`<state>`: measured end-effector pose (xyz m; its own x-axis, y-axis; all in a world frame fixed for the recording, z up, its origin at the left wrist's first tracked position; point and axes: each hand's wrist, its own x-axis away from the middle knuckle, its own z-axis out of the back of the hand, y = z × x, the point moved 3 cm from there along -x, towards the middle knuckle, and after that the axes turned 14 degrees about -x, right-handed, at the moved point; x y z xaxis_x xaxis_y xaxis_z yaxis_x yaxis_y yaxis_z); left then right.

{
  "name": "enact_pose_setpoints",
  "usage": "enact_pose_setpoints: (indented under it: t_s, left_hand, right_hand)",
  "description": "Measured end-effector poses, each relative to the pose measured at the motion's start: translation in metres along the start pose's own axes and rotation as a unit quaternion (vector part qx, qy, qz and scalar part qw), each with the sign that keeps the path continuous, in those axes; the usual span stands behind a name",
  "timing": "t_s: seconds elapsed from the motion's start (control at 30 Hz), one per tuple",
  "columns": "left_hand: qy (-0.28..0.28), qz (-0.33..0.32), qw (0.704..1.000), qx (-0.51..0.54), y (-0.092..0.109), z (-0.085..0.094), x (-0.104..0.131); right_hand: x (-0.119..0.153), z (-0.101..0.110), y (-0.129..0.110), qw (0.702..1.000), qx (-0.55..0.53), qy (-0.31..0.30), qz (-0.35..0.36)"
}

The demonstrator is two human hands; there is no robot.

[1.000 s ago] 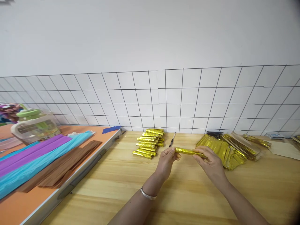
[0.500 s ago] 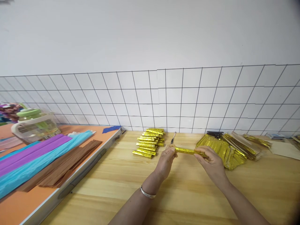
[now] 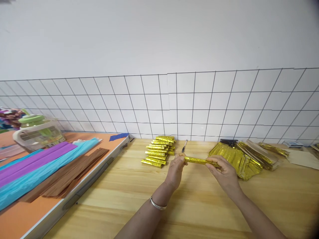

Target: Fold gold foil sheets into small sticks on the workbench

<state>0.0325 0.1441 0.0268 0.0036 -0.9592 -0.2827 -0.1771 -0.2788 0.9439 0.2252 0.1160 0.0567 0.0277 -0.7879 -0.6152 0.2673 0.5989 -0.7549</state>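
Head view: I am looking down on two bare hands working over a pale wooden surface (image 3: 124,202). The left hand (image 3: 174,170) is gripping one end of a narrow gold strip (image 3: 195,160), its grip closing on the foil between thumb and fingers; a silver bangle (image 3: 158,204) is circling that wrist. The right hand (image 3: 225,171) is pinching the other end, its grip also clasping the foil with thumb and fingertips. The strip is lying nearly level between the two hands, its middle showing bare. Just beyond the left hand a pen (image 3: 184,146) is pointing toward the wall (image 3: 159,43). Left of the pen, a stack of gold strips (image 3: 157,153) is resting in overlapping rows. Beyond the right hand, a fan of gold sheets (image 3: 230,156) is spreading out, with a black object (image 3: 228,142) sitting behind it; I am not making out what it is. Farther right, a pale sheet (image 3: 304,158) is lying flat. Off to the left, an orange board (image 3: 17,224) is carrying brown (image 3: 74,174), turquoise (image 3: 67,162) and purple strips (image 3: 42,160), and a green-lidded container (image 3: 33,119) is standing behind them.
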Motion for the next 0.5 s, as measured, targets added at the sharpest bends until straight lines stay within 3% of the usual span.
enact_pose_setpoints:
  t_s: [0.23,0.5]
  left_hand:
    - [-0.041,-0.007,0.998,0.045,-0.0089,0.0012,-0.0028]
    - [-0.049,-0.011,0.994,0.099,-0.0101,0.0004,-0.0039]
  right_hand:
    - [0.0,-0.0004,-0.001,1.0,0.001,-0.004,0.002]
    - [0.0014,-0.0008,-0.0024,1.0,0.012,-0.002,0.018]
